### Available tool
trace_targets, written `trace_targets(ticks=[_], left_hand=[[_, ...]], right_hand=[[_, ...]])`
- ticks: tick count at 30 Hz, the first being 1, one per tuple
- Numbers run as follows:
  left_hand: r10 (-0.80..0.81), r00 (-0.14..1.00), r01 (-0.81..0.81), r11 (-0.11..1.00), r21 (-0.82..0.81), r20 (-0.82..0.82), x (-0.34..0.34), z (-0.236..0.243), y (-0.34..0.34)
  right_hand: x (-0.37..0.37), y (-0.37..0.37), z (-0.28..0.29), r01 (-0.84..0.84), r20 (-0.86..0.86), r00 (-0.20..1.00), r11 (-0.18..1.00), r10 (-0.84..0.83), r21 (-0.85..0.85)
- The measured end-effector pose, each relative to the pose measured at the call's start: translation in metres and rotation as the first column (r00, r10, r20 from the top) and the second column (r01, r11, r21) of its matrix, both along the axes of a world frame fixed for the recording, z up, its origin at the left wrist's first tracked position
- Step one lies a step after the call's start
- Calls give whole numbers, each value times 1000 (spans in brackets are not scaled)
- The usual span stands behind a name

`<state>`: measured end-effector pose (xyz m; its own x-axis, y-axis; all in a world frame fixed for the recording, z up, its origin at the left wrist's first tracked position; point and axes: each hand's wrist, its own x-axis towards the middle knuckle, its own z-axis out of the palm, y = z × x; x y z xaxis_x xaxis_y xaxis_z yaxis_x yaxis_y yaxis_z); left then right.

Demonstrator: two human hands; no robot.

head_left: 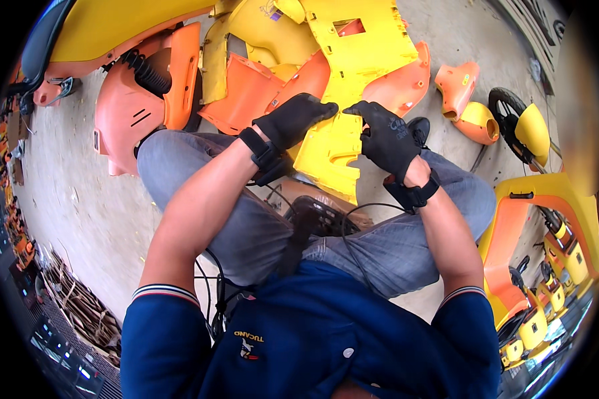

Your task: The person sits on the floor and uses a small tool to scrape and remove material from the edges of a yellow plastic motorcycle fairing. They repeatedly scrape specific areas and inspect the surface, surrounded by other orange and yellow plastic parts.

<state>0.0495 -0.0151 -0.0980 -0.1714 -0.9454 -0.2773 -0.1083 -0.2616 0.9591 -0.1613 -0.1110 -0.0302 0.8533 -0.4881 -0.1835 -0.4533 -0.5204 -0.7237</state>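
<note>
A long yellow plastic panel (326,149), with a notched near end and a rectangular cut-out at its far end, lies between my knees and reaches away from me. Wearing a black glove, my left hand (296,120) is closed on its left edge at the narrow middle. My right hand (389,136), gloved alike, pinches the opposite edge with thumb and fingers. Under and around the panel's far part are orange plastic panels (249,90) and a curved yellow piece (269,30). Part of each hand's grip is hidden by the gloves.
A pink-orange fairing (130,110) stands by my left knee, below a yellow vehicle body (106,30). Orange shells (456,86) and a black wheel (509,120) lie at the far right. A yellow-orange frame (499,246) is beside my right arm. Black cables (359,259) cross my lap.
</note>
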Motion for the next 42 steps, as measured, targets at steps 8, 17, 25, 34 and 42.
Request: trace_targets(ticks=[8, 17, 25, 34, 42], left_hand=[[245, 938, -154, 929, 337, -246, -8, 8, -2], [161, 965, -96, 953, 289, -209, -9, 21, -6], [305, 862, -87, 876, 475, -405, -9, 8, -2], [229, 883, -8, 881, 474, -409, -6, 2, 1], [312, 857, -19, 814, 581, -409, -10, -1, 3]], right_hand=[[-4, -2, -12, 7, 42, 999, 984, -14, 176], [-25, -24, 0, 70, -202, 979, 964, -17, 256], [-11, -8, 19, 364, -285, 930, 465, -232, 807], [-15, -4, -9, 253, -113, 944, 460, -310, 851], [-18, -2, -19, 228, -98, 951, 449, -294, 864]])
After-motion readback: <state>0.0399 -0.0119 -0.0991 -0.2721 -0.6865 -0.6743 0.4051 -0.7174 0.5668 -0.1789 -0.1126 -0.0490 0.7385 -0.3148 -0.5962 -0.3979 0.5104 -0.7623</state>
